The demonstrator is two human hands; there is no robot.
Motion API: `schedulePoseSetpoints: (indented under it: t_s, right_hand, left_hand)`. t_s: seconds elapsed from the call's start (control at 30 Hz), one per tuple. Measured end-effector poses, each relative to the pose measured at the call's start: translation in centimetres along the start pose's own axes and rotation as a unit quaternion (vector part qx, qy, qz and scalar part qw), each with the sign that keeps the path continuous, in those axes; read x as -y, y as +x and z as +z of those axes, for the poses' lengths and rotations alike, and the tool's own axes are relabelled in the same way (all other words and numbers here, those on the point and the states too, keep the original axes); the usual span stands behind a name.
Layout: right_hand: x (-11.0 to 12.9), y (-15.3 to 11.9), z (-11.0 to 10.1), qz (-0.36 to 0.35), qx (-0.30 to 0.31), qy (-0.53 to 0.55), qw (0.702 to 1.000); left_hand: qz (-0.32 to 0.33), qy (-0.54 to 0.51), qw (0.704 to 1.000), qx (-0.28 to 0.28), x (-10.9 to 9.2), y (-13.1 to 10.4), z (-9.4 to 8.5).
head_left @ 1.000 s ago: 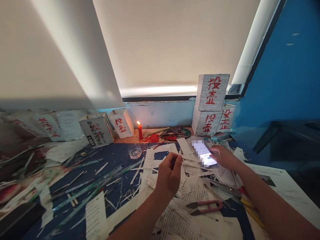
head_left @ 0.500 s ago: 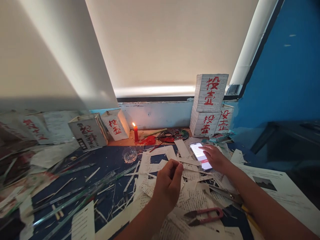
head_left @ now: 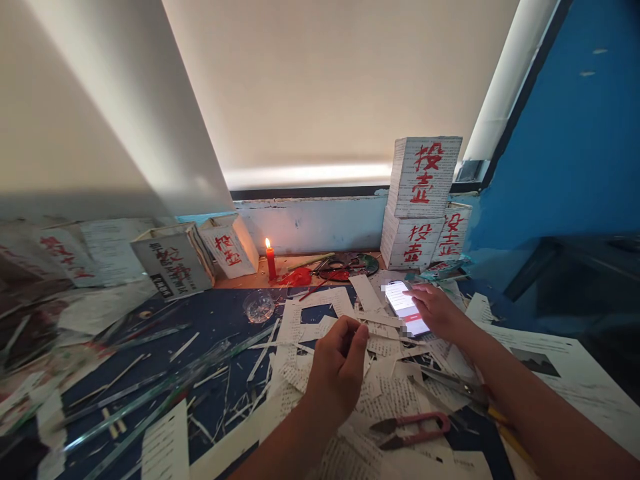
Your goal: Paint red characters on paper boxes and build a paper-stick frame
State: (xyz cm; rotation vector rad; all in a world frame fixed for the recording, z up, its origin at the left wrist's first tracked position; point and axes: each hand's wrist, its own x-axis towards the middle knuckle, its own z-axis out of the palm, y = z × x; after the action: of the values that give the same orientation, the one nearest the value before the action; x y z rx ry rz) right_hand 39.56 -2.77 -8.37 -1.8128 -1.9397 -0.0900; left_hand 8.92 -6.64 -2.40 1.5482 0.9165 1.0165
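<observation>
My left hand (head_left: 336,370) is closed above the printed paper scraps (head_left: 380,393), thumb against curled fingers. A narrow paper strip runs by its fingertips, but what the fingers hold, if anything, is hidden. My right hand (head_left: 436,308) is open, holding nothing, with a fingertip at the lit screen of a smartphone (head_left: 406,310). The phone lies face up on the papers, its screen white with a red band. Below the hands, thread snips (head_left: 413,427) with pink handles rest on the paper. Scissors (head_left: 453,385) lie partly under my right forearm.
A lit red candle (head_left: 271,261) stands at the back, near a paint-stained palette (head_left: 350,267). Paper-covered boxes with red characters stand at left (head_left: 227,247) and are stacked at right (head_left: 425,177). A clear round dish (head_left: 259,307) and thin sticks lie on the dark table.
The view has shifted slightly. My right hand stays at the phone with its fingertip on the screen, and my left hand keeps the same closed pose.
</observation>
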Motion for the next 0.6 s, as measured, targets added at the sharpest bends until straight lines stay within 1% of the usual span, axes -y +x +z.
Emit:
schedulePoseSetpoints:
  t_s: [0.23, 0.6]
  right_hand:
    - [-0.3, 0.16, -0.03, -0.001, 0.002, -0.014, 1.0]
    - [-0.99, 0.18, 0.86, 0.04, 0.004, -0.052, 0.998]
  left_hand:
    - [0.006, 0.007, 1.0, -0.004, -0.29, -0.04, 0.02]
    - [0.001, -0.003, 1.0, 0.003, -0.09, -0.17, 0.1]
